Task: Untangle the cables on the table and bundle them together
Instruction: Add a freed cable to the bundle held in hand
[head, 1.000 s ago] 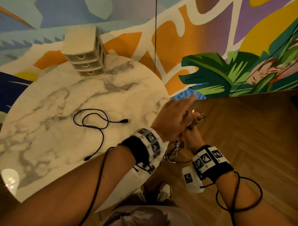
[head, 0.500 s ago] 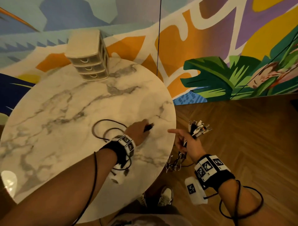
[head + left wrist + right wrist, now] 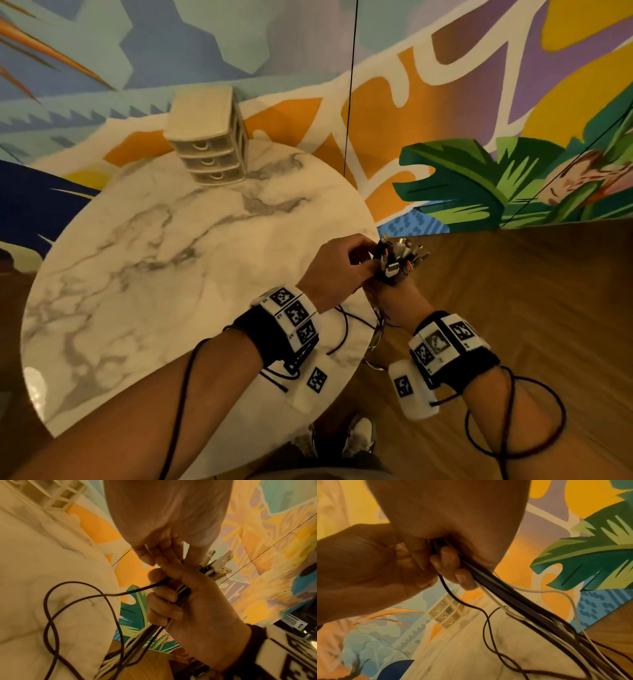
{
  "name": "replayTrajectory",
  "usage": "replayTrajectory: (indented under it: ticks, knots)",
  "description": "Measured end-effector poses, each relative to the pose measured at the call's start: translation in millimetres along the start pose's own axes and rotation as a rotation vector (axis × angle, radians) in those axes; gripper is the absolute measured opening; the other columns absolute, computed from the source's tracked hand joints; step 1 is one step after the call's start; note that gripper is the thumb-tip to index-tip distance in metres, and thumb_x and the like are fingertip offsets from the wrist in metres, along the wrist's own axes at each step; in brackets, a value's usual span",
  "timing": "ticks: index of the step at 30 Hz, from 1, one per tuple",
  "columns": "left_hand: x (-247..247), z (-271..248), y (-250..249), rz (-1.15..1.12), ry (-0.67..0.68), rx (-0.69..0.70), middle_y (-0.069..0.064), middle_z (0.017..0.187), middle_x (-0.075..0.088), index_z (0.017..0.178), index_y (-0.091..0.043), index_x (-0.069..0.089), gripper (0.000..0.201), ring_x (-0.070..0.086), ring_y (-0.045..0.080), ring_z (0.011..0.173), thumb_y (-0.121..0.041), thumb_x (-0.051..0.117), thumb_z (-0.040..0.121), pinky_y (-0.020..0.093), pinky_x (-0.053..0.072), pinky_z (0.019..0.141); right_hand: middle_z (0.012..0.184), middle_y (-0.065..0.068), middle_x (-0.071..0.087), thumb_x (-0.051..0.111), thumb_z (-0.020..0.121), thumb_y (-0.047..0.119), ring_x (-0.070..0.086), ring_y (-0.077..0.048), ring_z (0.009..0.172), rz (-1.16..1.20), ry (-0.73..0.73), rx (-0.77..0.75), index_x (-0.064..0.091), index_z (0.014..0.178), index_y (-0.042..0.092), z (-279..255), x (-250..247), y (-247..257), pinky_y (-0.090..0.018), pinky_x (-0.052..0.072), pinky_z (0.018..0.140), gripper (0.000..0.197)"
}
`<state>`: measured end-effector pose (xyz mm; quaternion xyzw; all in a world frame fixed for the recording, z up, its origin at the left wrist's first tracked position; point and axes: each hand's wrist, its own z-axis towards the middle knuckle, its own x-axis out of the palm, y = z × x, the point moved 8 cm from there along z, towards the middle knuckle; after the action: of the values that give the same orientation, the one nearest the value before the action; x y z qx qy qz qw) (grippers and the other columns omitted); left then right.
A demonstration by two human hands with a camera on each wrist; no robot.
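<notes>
My right hand (image 3: 385, 291) is just past the round marble table's (image 3: 164, 281) right edge and grips a bundle of black and white cables (image 3: 522, 608). Their metal plugs (image 3: 400, 260) stick up out of the fist. My left hand (image 3: 363, 255) pinches the end of a thin black cable (image 3: 77, 595) against that cluster of plugs. The black cable trails back in loose loops over the table edge (image 3: 344, 329). The other cables hang down from my right fist toward the floor. In the left wrist view, my right hand's fingers (image 3: 163, 601) curl round the strands.
A small cream three-drawer unit (image 3: 209, 137) stands at the table's far edge, against the painted mural wall. Wooden floor (image 3: 513, 308) lies to the right. My shoes (image 3: 356, 438) show below the table's near edge. Black sensor leads loop round my forearms.
My left hand took the black cable's plug off the table and carried it right to the bundle in my right hand. The cable's loops slid off the table's middle toward the right edge.
</notes>
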<state>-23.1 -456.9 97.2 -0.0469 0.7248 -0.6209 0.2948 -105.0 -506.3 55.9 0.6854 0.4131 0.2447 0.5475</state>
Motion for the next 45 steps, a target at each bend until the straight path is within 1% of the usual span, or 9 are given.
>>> replayTrajectory:
  ticks: [3, 11, 16, 20, 26, 30, 34, 39, 45]
  knots:
    - [-6, -5, -6, -0.036, -0.009, 0.023, 0.013, 0.078, 0.069, 0.098, -0.013, 0.068, 0.013, 0.058, 0.031, 0.052, -0.015, 0.066, 0.086, 0.034, 0.049, 0.05, 0.043, 0.013, 0.055, 0.045, 0.095, -0.003, 0.042, -0.001, 0.042, -0.052, 0.038, -0.041, 0.053, 0.065, 0.016, -3, 4, 10, -0.017, 0.031, 0.046, 0.037]
    - [-5, -14, -15, -0.102, -0.039, 0.066, 0.011, 0.08, 0.068, 0.097, -0.017, 0.067, 0.013, 0.06, 0.036, 0.065, -0.012, 0.066, 0.085, 0.038, 0.05, 0.058, 0.044, 0.007, 0.055, 0.045, 0.094, -0.008, 0.05, 0.003, 0.04, 0.02, 0.016, -0.085, 0.053, 0.07, 0.016, -10, 3, 18, -0.007, 0.037, 0.044, 0.035]
    - [0, -11, -16, -0.082, 0.0, 0.099, 0.007, 0.085, 0.068, 0.101, -0.015, 0.069, 0.016, 0.063, 0.026, 0.072, -0.014, 0.065, 0.086, 0.02, 0.049, 0.058, 0.053, 0.0, 0.059, 0.046, 0.096, 0.0, 0.043, -0.017, 0.045, 0.014, -0.037, -0.058, 0.058, 0.074, 0.016, -12, -1, 14, -0.026, 0.034, 0.045, 0.03]
    - [8, -10, -4, -0.171, 0.038, 0.048, 0.005, 0.097, 0.061, 0.109, -0.013, 0.064, 0.021, 0.06, 0.012, 0.077, -0.01, 0.061, 0.088, 0.02, 0.048, 0.065, 0.066, -0.001, 0.06, 0.051, 0.096, 0.012, 0.054, -0.02, 0.066, 0.064, -0.202, 0.009, 0.059, 0.073, 0.014, -12, -18, -4, -0.036, 0.047, 0.067, 0.024]
    - [66, -35, 55, -0.14, 0.388, -0.216, -0.003, 0.109, 0.059, 0.122, -0.015, 0.054, 0.042, 0.051, 0.015, 0.07, -0.004, 0.062, 0.083, 0.012, 0.039, 0.054, 0.063, -0.011, 0.054, 0.042, 0.1, 0.029, 0.055, -0.021, 0.062, 0.26, -0.284, -0.054, 0.046, 0.047, 0.006, -13, -39, 2, -0.036, 0.045, 0.07, 0.058]
    - [63, -41, 79, 0.004, 0.275, -0.197, 0.011, 0.082, 0.063, 0.087, -0.018, 0.063, 0.008, 0.05, 0.019, 0.069, -0.014, 0.058, 0.091, 0.032, 0.045, 0.065, 0.043, -0.007, 0.041, 0.039, 0.102, 0.028, 0.048, -0.021, 0.042, 0.429, -0.3, -0.038, 0.037, 0.045, 0.01, -18, -49, 0, -0.035, 0.046, 0.055, 0.059]
    - [11, -31, 123, 0.296, 0.31, -0.279, 0.006, 0.077, 0.063, 0.085, -0.015, 0.064, 0.017, 0.055, 0.014, 0.069, -0.01, 0.051, 0.094, 0.029, 0.043, 0.071, 0.039, 0.001, 0.026, 0.039, 0.1, 0.034, 0.025, -0.014, 0.033, 0.583, -0.337, -0.007, 0.029, 0.047, 0.013, -27, -66, 3, -0.026, 0.031, 0.041, 0.058]
    - [-109, -2, 135, 0.543, -0.017, -0.338, 0.011, 0.083, 0.066, 0.086, -0.01, 0.066, 0.019, 0.062, 0.031, 0.082, -0.016, 0.05, 0.096, 0.03, 0.043, 0.07, 0.042, 0.004, 0.025, 0.045, 0.099, 0.036, 0.02, -0.014, 0.036, 0.499, -0.554, -0.127, 0.027, 0.053, 0.015, -36, -111, 9, -0.023, 0.016, 0.04, 0.054]
    - [-77, 12, 11, 0.497, -0.151, 0.092, 0.004, 0.074, 0.065, 0.091, -0.014, 0.067, 0.02, 0.061, 0.026, 0.076, -0.025, 0.05, 0.096, 0.032, 0.044, 0.067, 0.048, 0.003, 0.047, 0.048, 0.097, 0.035, 0.032, -0.008, 0.039, 0.141, -0.418, -0.083, 0.049, 0.056, 0.017, -37, -80, 26, -0.02, 0.028, 0.042, 0.045]
